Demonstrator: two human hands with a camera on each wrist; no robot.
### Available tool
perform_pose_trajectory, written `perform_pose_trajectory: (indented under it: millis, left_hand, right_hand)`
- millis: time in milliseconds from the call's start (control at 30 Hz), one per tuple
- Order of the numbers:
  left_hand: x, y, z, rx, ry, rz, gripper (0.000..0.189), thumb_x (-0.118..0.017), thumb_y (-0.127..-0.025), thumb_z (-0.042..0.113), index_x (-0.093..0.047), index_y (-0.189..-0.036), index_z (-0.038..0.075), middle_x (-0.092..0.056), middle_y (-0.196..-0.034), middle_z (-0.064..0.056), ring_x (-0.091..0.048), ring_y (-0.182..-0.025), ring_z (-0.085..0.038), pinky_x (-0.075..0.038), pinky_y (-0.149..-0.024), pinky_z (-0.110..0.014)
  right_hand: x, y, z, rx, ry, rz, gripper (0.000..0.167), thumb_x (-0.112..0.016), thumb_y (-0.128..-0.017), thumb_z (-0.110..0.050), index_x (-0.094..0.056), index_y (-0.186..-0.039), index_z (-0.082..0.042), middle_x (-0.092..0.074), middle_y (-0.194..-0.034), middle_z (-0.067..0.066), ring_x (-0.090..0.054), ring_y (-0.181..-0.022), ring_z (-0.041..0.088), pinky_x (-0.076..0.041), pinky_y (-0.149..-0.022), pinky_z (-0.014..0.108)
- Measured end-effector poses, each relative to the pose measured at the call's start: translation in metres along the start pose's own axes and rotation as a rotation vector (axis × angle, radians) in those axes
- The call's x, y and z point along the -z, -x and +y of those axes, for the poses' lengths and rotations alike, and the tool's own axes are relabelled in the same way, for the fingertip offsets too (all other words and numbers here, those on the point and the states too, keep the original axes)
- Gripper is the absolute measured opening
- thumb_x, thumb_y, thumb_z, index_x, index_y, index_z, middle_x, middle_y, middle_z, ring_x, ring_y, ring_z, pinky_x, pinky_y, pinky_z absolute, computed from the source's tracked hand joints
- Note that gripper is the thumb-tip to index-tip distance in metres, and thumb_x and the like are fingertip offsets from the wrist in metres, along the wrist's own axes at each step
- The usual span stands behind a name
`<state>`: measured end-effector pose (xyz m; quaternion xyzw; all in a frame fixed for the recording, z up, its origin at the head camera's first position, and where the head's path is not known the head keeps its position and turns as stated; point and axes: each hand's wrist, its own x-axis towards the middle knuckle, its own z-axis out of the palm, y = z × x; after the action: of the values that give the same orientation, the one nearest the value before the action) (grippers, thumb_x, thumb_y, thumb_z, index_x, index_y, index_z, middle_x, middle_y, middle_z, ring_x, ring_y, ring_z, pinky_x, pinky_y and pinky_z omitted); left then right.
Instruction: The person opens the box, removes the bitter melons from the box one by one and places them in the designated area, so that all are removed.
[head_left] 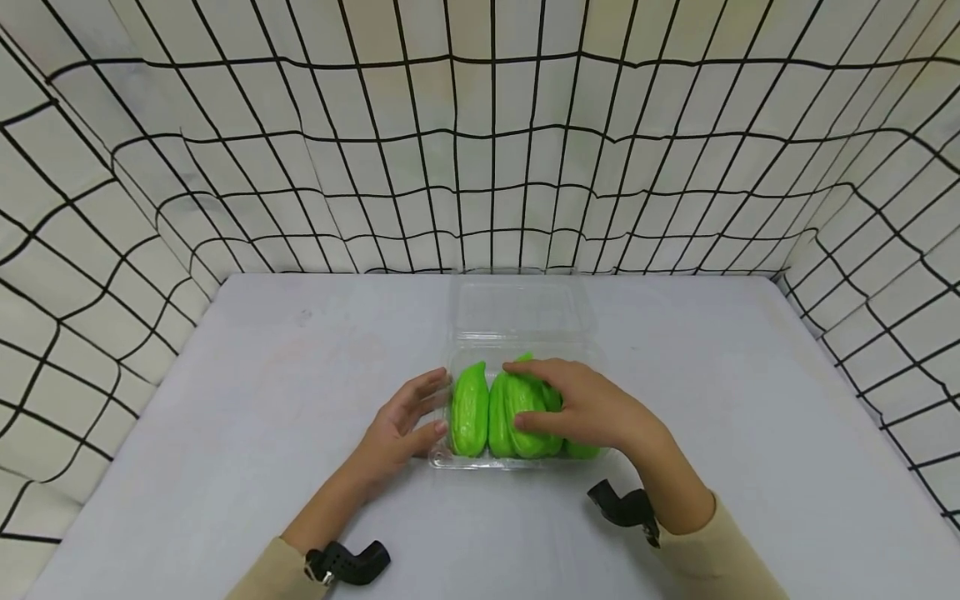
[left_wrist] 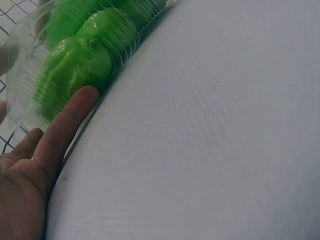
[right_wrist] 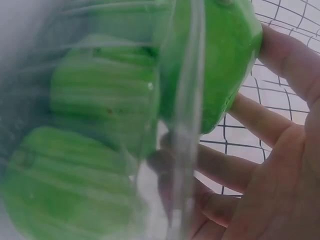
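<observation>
A clear plastic clamshell box [head_left: 442, 460] lies on the table with its lid [head_left: 521, 308] folded back. Several glossy, bright green, pepper-like vegetables [head_left: 470, 412] stand side by side in it, their tapered ends pointing away from me. My right hand [head_left: 592, 404] holds one green vegetable [head_left: 527, 412] at the top of the row, thumb on the near side and fingers on the far side; its palm hides part of the row. My left hand [head_left: 401, 425] rests at the box's left side, fingers fairly straight. In the left wrist view, the thumb [left_wrist: 67, 127] touches the clear wall.
A white table [head_left: 300, 350] spreads around the box. Black wire netting [head_left: 491, 133] over pale panels closes in the back and both sides. Black wrist mounts [head_left: 348, 562] sit at the sleeve cuffs.
</observation>
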<state>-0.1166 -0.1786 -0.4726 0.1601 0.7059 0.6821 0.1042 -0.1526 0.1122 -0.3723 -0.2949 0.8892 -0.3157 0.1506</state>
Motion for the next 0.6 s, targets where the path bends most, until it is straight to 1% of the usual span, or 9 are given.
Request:
perform_pose_trajectory:
  millis: [133,300,433,533,600]
  left_hand:
    - [0.0012,0.0001,0.0010,-0.001,0.000,0.001,0.066,-0.063,-0.097,0.010,-0.032,-0.155,0.016,-0.032,-0.161,-0.010,-0.032,-0.146,-0.037,-0.052,-0.097,-0.033]
    - [0.0009,0.0006,0.0012,-0.003,-0.008,-0.002,0.066,-0.063,-0.098,0.011,-0.031,-0.155,0.016,-0.031,-0.161,-0.011,-0.032,-0.146,-0.037,-0.051,-0.098,-0.033]
    - [0.0005,0.0004,0.0014,0.000,-0.006,-0.004,0.066,-0.062,-0.098,0.012,-0.031,-0.155,0.017,-0.031,-0.161,-0.010,-0.032,-0.146,-0.037,-0.052,-0.096,-0.033]
    - [0.0005,0.0003,0.0013,-0.002,-0.010,-0.004,0.065,-0.062,-0.098,0.012,-0.031,-0.155,0.018,-0.032,-0.160,-0.009,-0.032,-0.146,-0.037,-0.052,-0.096,-0.033]
    - [0.0003,0.0002,0.0008,0.000,-0.005,-0.005,0.066,-0.062,-0.098,0.011,-0.031,-0.155,0.017,-0.032,-0.161,-0.009,-0.032,-0.146,-0.037,-0.052,-0.096,-0.033]
  right_hand:
    - [0.0001,-0.0013,-0.0019,0.023,-0.010,0.014,0.065,-0.076,-0.087,-0.036,-0.052,-0.145,-0.021,-0.054,-0.145,0.003,-0.045,-0.139,0.027,-0.038,-0.112,0.051]
    - [0.0011,0.0003,-0.0052,0.022,-0.046,0.020,0.065,-0.079,-0.085,-0.031,-0.053,-0.144,-0.023,-0.052,-0.146,0.000,-0.044,-0.139,0.024,-0.039,-0.111,0.051]
    - [0.0019,0.0014,-0.0056,0.034,-0.099,0.018,0.064,-0.079,-0.084,-0.025,-0.053,-0.143,-0.022,-0.052,-0.146,-0.002,-0.055,-0.124,0.027,-0.050,-0.099,0.049]
    - [0.0026,0.0011,-0.0050,0.035,-0.155,0.009,0.064,-0.078,-0.084,-0.020,-0.053,-0.143,-0.022,-0.052,-0.145,-0.003,-0.059,-0.115,0.029,-0.055,-0.089,0.046]
    - [0.0033,0.0011,-0.0037,0.033,-0.174,0.009,0.063,-0.077,-0.084,-0.018,-0.053,-0.142,-0.024,-0.051,-0.145,-0.004,-0.059,-0.115,0.029,-0.056,-0.087,0.045]
